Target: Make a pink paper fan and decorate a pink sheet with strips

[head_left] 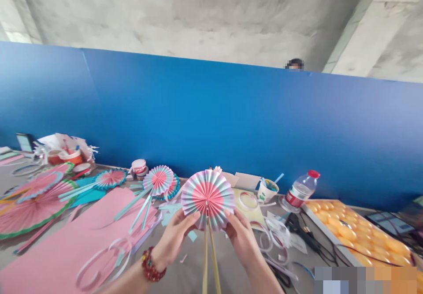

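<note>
A round pleated paper fan (207, 197), pink in the middle with pale blue and lilac rings, is held up in front of me. Two yellowish strips (211, 258) run down from its centre. My left hand (181, 230) grips the fan's lower left edge, thumb on the front; a red bead bracelet is on that wrist. On the lower right edge, my right hand (238, 230) pinches the paper in the same way. The fingers behind the fan are partly hidden. Left of it lies another pleated fan (159, 180) with light blue strips.
Pink paper (82, 236) covers the table's left part, with larger fans (36, 206) beyond. To the right stand a paper cup (267, 191) and a water bottle (299, 192), near cables and a tray of orange domes (360, 232). A blue partition (205, 109) closes the back; someone's head shows above.
</note>
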